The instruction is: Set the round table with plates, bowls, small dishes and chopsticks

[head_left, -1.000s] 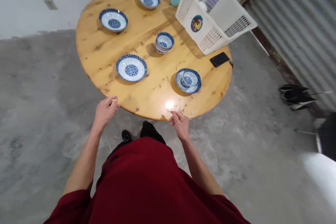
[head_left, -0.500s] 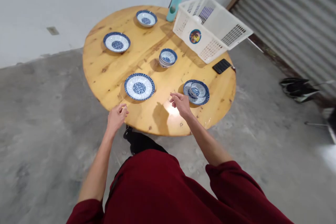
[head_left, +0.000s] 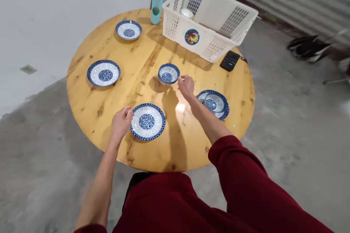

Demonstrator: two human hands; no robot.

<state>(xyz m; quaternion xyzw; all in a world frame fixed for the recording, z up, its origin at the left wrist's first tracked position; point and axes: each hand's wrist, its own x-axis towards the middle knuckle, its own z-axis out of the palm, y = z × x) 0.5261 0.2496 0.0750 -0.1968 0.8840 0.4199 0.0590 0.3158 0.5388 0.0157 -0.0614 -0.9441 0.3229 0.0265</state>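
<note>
Half-curled fingers of my right hand (head_left: 186,86) are at the right rim of a small stack of blue-and-white bowls (head_left: 167,74); I cannot tell whether they touch it. My left hand (head_left: 122,121), loosely bent and holding nothing, hovers at the left edge of a blue-rimmed plate (head_left: 147,121). Under my right forearm, partly hidden, lies another plate (head_left: 224,111) with a bowl (head_left: 214,102) on it. Farther left on the round wooden table (head_left: 109,116) are a third blue-and-white plate (head_left: 104,73) and, behind it, a shallow blue-rimmed dish (head_left: 128,30).
A white plastic basket (head_left: 175,31) stands at the back right, with a white bowl (head_left: 187,14) inside. Left of it is an upright turquoise bottle (head_left: 157,2). A black phone (head_left: 230,60) lies near the right edge. Dark shoes (head_left: 310,48) are on the floor.
My right hand has moved forward from beside the plate with the bowl to the bowl stack. My left hand is now over the table, beside the near plate. The view has shifted closer.
</note>
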